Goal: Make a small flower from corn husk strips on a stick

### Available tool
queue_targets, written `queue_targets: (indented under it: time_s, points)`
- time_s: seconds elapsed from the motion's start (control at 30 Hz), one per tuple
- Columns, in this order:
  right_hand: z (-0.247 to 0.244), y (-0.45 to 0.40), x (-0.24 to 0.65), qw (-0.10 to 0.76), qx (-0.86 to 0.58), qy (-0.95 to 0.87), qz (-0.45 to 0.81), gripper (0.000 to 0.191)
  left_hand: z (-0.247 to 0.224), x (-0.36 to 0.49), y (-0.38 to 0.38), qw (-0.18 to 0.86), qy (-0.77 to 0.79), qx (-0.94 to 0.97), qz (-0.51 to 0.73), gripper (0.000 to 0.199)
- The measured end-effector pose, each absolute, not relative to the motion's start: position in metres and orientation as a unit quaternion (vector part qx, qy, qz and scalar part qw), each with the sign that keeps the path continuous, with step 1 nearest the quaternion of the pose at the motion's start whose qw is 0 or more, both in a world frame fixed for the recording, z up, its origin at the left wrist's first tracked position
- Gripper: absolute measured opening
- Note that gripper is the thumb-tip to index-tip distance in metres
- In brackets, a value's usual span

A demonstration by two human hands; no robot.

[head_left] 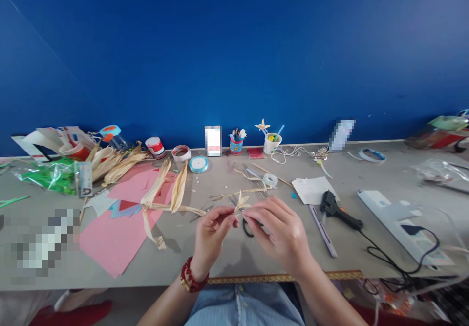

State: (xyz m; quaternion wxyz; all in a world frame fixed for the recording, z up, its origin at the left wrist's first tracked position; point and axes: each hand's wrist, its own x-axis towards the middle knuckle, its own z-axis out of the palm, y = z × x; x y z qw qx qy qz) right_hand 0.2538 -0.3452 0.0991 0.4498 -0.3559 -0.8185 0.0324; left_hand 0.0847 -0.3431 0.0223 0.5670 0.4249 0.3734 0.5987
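Over the front middle of the table, my left hand (pixel 216 238) pinches the base of a small pale flower (pixel 241 202) that looks made of dried corn husk. Its petals point upward above the fingertips. My right hand (pixel 280 230) is closed right beside it, thumb and fingers pressed together at the flower's base; a thin strand may be between them, too fine to make out. Scissors (pixel 249 228) lie partly hidden beneath the hands. To the left, dried corn husk strips (pixel 161 189) rest across pink paper sheets (pixel 120 238).
A black glue gun (pixel 339 211), a purple cutter (pixel 322 230) and a white power strip (pixel 399 226) with cables lie to the right. At the back stand a pen cup (pixel 236 145) and a white cup (pixel 273 144) with a husk flower. A ribbon roll (pixel 198 164) lies nearby.
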Motion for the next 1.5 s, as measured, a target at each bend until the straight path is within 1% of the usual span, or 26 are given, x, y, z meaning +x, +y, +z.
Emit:
queue_targets:
  time_s: [0.1, 0.23, 0.5, 0.7, 0.8, 0.9, 0.97, 1.03, 1.13, 1.2, 1.33, 1.5]
  points:
    - [0.100, -0.343, 0.251, 0.443, -0.370, -0.816, 0.018, 0.016, 0.025, 0.085, -0.346, 0.530, 0.398, 0.453, 0.596, 0.013]
    - [0.100, -0.341, 0.250, 0.427, -0.396, -0.813, 0.003, 0.014, 0.030, 0.084, -0.347, 0.515, 0.416, 0.467, 0.586, 0.014]
    - [0.101, -0.341, 0.251, 0.437, -0.391, -0.808, 0.049, 0.016, 0.029, 0.085, -0.347, 0.508, 0.413, 0.477, 0.587, 0.014]
    - [0.100, -0.340, 0.247, 0.432, -0.399, -0.808, 0.046, 0.013, 0.028, 0.086, -0.347, 0.482, 0.432, 0.497, 0.577, 0.011]
    - [0.099, -0.341, 0.244, 0.431, -0.397, -0.810, 0.022, 0.012, 0.028, 0.087, -0.345, 0.502, 0.430, 0.477, 0.579, 0.012]
    - [0.093, -0.346, 0.243, 0.455, -0.391, -0.800, 0.016, 0.023, 0.030, 0.087, -0.343, 0.556, 0.405, 0.425, 0.588, 0.016]
    - [0.086, -0.351, 0.243, 0.499, -0.391, -0.773, 0.037, 0.025, 0.031, 0.087, -0.342, 0.585, 0.392, 0.391, 0.592, 0.017]
    - [0.076, -0.355, 0.242, 0.532, -0.407, -0.738, 0.079, 0.019, 0.032, 0.087, -0.342, 0.599, 0.387, 0.367, 0.598, 0.018]
    - [0.061, -0.358, 0.235, 0.542, -0.448, -0.693, 0.157, 0.008, 0.031, 0.088, -0.344, 0.599, 0.388, 0.354, 0.604, 0.020]
    - [0.053, -0.357, 0.229, 0.555, -0.459, -0.665, 0.200, 0.004, 0.030, 0.090, -0.346, 0.597, 0.388, 0.355, 0.606, 0.020]
    - [0.044, -0.353, 0.219, 0.602, -0.451, -0.607, 0.258, 0.007, 0.031, 0.093, -0.349, 0.598, 0.379, 0.357, 0.610, 0.019]
    - [0.036, -0.353, 0.215, 0.631, -0.433, -0.565, 0.309, 0.009, 0.031, 0.096, -0.352, 0.596, 0.374, 0.358, 0.614, 0.018]
